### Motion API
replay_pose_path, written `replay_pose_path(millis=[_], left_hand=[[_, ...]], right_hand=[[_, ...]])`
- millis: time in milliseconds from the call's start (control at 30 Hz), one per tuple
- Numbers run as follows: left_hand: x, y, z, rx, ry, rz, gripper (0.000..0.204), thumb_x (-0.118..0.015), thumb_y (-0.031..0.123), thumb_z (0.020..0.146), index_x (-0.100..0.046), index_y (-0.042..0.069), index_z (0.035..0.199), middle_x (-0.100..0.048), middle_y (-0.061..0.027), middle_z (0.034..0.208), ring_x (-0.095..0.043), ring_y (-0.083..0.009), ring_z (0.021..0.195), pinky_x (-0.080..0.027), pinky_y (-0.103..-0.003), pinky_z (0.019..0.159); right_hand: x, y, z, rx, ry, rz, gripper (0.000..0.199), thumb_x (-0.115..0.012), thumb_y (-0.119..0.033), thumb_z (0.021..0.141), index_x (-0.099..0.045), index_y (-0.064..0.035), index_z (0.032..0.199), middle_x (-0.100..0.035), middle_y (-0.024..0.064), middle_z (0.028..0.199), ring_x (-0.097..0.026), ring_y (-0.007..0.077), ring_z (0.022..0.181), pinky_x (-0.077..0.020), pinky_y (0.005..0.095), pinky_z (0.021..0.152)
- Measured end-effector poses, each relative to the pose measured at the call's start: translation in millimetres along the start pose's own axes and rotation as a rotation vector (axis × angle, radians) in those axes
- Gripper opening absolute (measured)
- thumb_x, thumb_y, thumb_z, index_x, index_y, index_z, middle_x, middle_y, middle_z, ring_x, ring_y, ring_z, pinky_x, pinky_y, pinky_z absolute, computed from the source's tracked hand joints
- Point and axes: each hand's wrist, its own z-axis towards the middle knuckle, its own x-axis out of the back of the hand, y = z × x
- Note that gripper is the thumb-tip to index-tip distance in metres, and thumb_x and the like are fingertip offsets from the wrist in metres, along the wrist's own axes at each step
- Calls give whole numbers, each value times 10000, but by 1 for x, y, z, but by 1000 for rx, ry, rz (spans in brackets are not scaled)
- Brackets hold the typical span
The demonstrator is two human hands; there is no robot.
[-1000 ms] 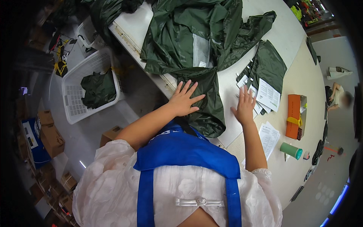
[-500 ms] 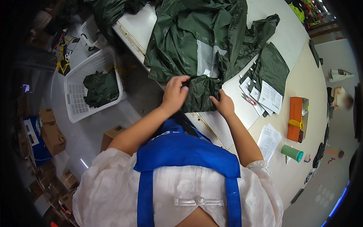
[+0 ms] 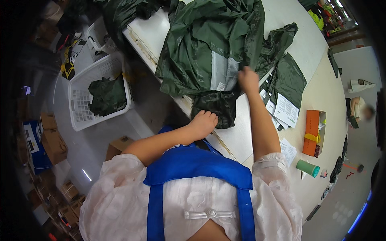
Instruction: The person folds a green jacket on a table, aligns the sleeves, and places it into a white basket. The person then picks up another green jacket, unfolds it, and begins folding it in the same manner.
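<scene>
The pale table point(image 3: 319, 90) bears a crumpled green garment point(image 3: 197, 52); to its right are green packs point(image 3: 290, 76), white papers point(image 3: 288, 151), 1 orange box point(image 3: 311, 130) and 1 green cup point(image 3: 306, 167).

Along the left edge of the table point(image 3: 315, 90), the garment point(image 3: 201, 44) blocks the way across the middle, with the left hand point(image 3: 204, 123) on its near end, though a bare patch opens farther up that edge, between it and the dark bundle point(image 3: 130, 16). Right of the garment's near end a bare strip runs in from the near edge, but the right hand point(image 3: 248, 80) and its forearm lie across it, and the packs point(image 3: 288, 76) bound it. Past the packs, an open lane leads toward the far edge, narrowed nearer the right edge by the box point(image 3: 310, 132) and cup point(image 3: 306, 168).
</scene>
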Motion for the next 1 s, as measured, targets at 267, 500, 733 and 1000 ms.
replay_pose_path(millis=[267,500,733,1000], left_hand=[[0,-16,-16,-32,187,53,199,-535,116,758,-633,11,896,-563,-55,857,-529,-215,870,-393,-330,803],[4,-27,-7,65,-32,-267,264,-574,178,825,-614,44,1050,-578,-95,973,-528,-280,953,-428,-388,847],[8,-43,28,409,-260,-648,232,-539,184,863,-456,43,1028,-620,-226,865,-594,-414,819,-464,-466,727],[24,1,27,128,85,99,230,-620,297,766,-620,92,871,-580,-56,866,-521,-239,886,-384,-349,747]], right_hand=[[3,85,-116,-349,527,67,362,-640,-273,831,-572,-19,1081,-606,192,952,-581,311,898,-443,399,772],[38,-38,-184,656,-42,203,239,-692,-201,748,-596,-69,923,-631,94,874,-587,291,857,-465,396,733],[44,-35,-168,598,-67,181,238,-669,-203,760,-595,-99,960,-599,91,925,-560,282,892,-450,386,770],[3,-1,-150,597,-303,347,144,-670,-195,765,-644,-76,840,-610,104,739,-563,309,733,-441,401,712]])
